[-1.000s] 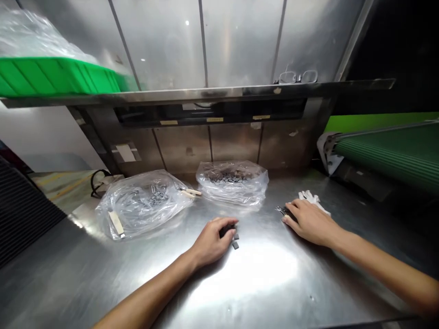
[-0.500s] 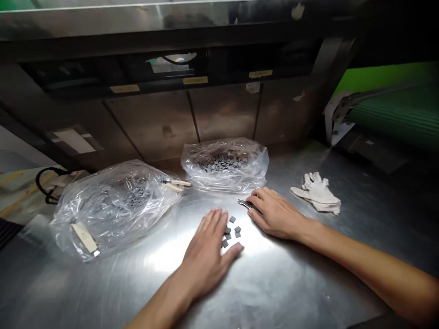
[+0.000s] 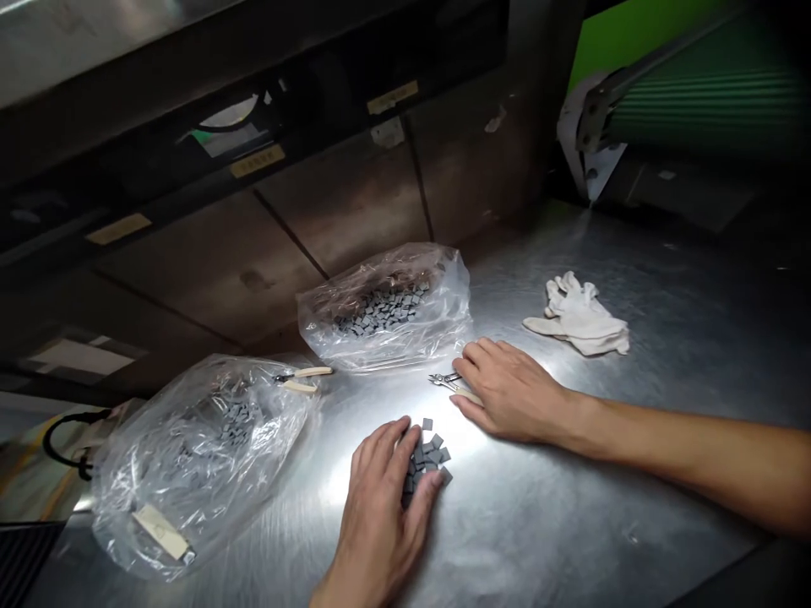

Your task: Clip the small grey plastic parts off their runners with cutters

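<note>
My left hand (image 3: 381,500) rests low on the metal table, thumb and fingers apart, cupped beside a small pile of grey square tiles (image 3: 433,456). The palm hides part of that pile. Farther right, my right hand (image 3: 507,390) is closed over a pair of nippers (image 3: 443,382); their jaws point left and part of a pale handle shows under the fingers. Behind the hands lies a clear plastic bag (image 3: 437,325) with many more grey tiles (image 3: 383,311) in it.
A second clear bag (image 3: 158,447) with grey tiles lies at the left. On it are pliers with cream handles (image 3: 301,379) and a cream-handled cutter (image 3: 160,532). White gloves (image 3: 579,317) lie at the right. A green conveyor belt (image 3: 703,105) stands at the back right.
The view has tilted and turned to the right. More grey tiles now show by my left hand, and its fingers have curled in around them. My right hand stays on the nippers.
</note>
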`<action>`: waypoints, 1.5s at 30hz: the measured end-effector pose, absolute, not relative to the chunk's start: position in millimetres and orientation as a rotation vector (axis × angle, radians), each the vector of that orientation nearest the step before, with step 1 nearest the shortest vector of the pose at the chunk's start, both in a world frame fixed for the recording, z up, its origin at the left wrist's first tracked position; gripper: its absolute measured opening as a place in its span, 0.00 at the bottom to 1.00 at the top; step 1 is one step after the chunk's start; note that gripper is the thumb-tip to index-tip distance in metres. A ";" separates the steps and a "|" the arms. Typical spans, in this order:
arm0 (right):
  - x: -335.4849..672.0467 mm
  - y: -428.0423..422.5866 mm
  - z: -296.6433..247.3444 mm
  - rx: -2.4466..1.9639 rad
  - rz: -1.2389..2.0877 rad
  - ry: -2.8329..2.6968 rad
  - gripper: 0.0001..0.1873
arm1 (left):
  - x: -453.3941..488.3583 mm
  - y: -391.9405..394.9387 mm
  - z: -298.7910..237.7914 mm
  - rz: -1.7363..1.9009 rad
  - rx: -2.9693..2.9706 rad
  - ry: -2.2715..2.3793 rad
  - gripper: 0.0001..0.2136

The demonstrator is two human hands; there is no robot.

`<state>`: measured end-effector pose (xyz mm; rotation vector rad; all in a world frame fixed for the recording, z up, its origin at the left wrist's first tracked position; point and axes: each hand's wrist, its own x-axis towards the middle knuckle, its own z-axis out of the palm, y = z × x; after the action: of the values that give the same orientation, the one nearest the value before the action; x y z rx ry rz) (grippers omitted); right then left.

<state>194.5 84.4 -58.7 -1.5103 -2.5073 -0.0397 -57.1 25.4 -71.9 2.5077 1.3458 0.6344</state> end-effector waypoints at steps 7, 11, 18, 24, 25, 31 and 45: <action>197.5 90.7 -62.1 -1.403 -0.030 -2.515 0.14 | -49.9 25.6 -67.7 0.711 2.334 1.290 0.14; 193.0 89.8 -64.5 -1.380 -0.052 -2.419 0.12 | -46.2 26.9 -64.3 0.719 2.041 1.366 0.08; 197.0 97.6 -68.8 -1.189 -0.060 -2.222 0.10 | -37.3 28.2 -40.9 1.052 1.220 1.345 0.08; 202.9 96.0 -69.3 -0.868 -0.020 -2.102 0.19 | -19.2 20.1 -12.6 1.068 0.742 0.970 0.11; 202.4 94.2 -68.9 -0.810 -0.018 -2.097 0.20 | -15.8 19.2 -10.5 1.068 0.713 0.940 0.11; 198.8 83.8 -63.3 -0.631 -0.034 -2.115 0.21 | -4.4 18.6 -19.0 1.127 0.674 0.874 0.10; 197.8 78.9 -59.3 -0.542 -0.204 -2.229 0.21 | -11.5 20.8 -25.1 1.201 0.538 0.930 0.12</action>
<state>197.8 78.9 -59.3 -0.5425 -2.2288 -0.2043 -11.5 20.8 -25.1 0.5385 0.9301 1.2014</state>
